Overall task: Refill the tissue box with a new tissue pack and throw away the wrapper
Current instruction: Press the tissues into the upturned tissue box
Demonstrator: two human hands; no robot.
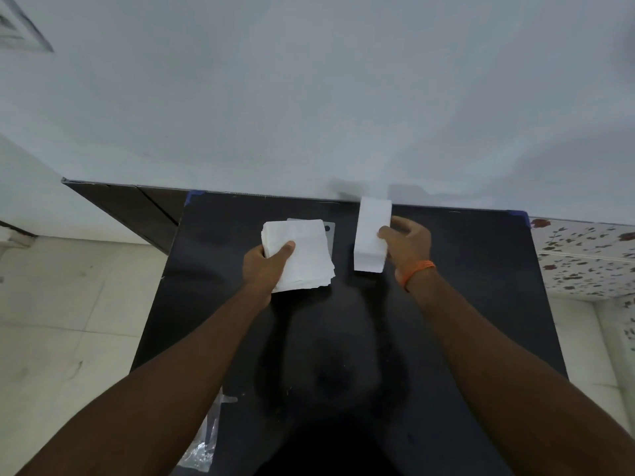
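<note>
My left hand (pixel 266 266) grips a loose stack of white tissues (pixel 307 259) by its near left corner, thumb on top, just above the black table (pixel 464 304). To its right, my right hand (pixel 409 242) holds a white rectangular block (pixel 371 235) standing on its long side on the table; whether it is the tissue box or another tissue stack, I cannot tell. A flat grey piece (pixel 330 235) with a dark hole peeks out from under the tissue stack. A crumpled clear plastic wrapper (pixel 202 444) hangs at the table's near left edge.
The table stands against a pale wall. Light floor tiles (pixel 68 321) lie to the left, a dark cabinet (pixel 144 211) at the back left, and a flower-patterned surface (pixel 584 255) to the right. An orange band circles my right wrist.
</note>
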